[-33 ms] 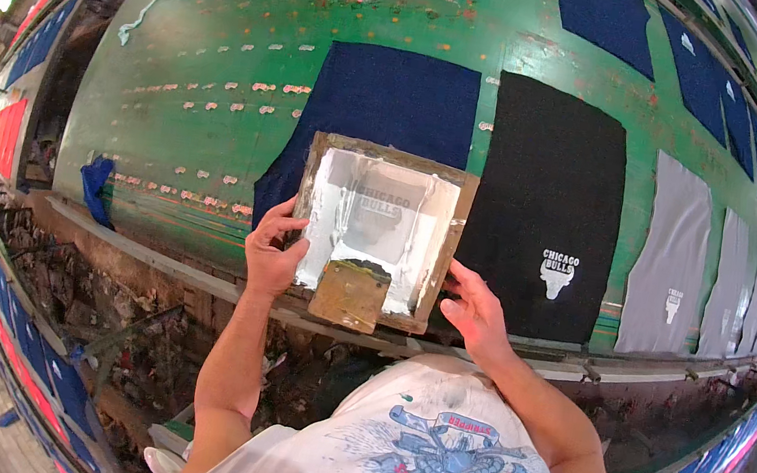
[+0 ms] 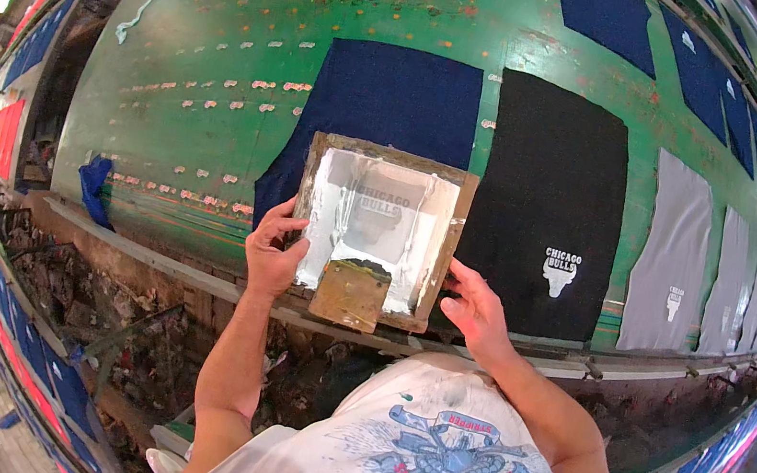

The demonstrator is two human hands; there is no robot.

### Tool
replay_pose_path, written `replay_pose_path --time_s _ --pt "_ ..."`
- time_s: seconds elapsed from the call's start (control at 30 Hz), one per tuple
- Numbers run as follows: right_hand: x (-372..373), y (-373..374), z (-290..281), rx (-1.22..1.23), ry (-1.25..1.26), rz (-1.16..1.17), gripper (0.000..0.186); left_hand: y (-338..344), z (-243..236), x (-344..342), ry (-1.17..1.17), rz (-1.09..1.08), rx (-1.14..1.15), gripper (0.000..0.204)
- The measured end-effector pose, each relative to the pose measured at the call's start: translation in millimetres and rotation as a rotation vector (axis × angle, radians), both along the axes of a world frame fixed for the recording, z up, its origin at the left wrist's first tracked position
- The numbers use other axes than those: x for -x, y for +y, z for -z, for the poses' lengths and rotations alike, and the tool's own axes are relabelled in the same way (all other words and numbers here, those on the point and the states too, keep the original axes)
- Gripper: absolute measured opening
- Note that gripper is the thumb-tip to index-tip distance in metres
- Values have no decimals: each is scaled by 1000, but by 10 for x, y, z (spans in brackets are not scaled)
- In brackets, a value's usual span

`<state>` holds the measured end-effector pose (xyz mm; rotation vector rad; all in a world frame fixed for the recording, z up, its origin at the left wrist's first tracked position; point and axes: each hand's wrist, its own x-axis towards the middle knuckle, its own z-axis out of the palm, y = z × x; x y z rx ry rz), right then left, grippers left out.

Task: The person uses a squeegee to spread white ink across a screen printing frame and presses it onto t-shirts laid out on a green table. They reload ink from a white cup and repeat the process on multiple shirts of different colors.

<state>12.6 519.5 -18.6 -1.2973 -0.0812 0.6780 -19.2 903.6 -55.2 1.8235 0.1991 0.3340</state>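
While navy cloth (image 2: 396, 99) spreads out beyond it, a squarish wooden frame (image 2: 399, 155) lies over that cloth's near end, at the near edge of the green table (image 2: 202, 47); whether it rests flat or is held slightly up cannot be told. Its bars are brown and worn, the inside is thickly smeared with white along the walls, and a greyish middle patch shows dark lettering above a horned shape. A stained, yellow-brown block (image 2: 350, 297) leans at the near side, its upper edge dark and its lower end jutting over the bar. The left hand (image 2: 275, 249) is clamped on the left bar, fingers curled over it and thumb below them, with the forearm rising almost straight. The right hand (image 2: 476, 310) comes in slanting, fingers at the right bar, thumb spread apart; its hold there cannot be told.
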Motion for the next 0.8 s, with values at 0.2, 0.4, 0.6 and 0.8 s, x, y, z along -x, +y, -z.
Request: replay_pose_path --time_s 0.2,0.4,0.6,0.8 --pt "11 119 60 115 26 15 68 59 233 68 14 -29 6 33" --pt "11 106 139 267 -41 -16 72 45 295 64 -7 -22 94 33" --pt "51 183 127 250 -30 17 73 50 299 127 38 -16 155 32" --pt "51 229 73 298 -56 20 74 80 299 113 49 1 126 33"
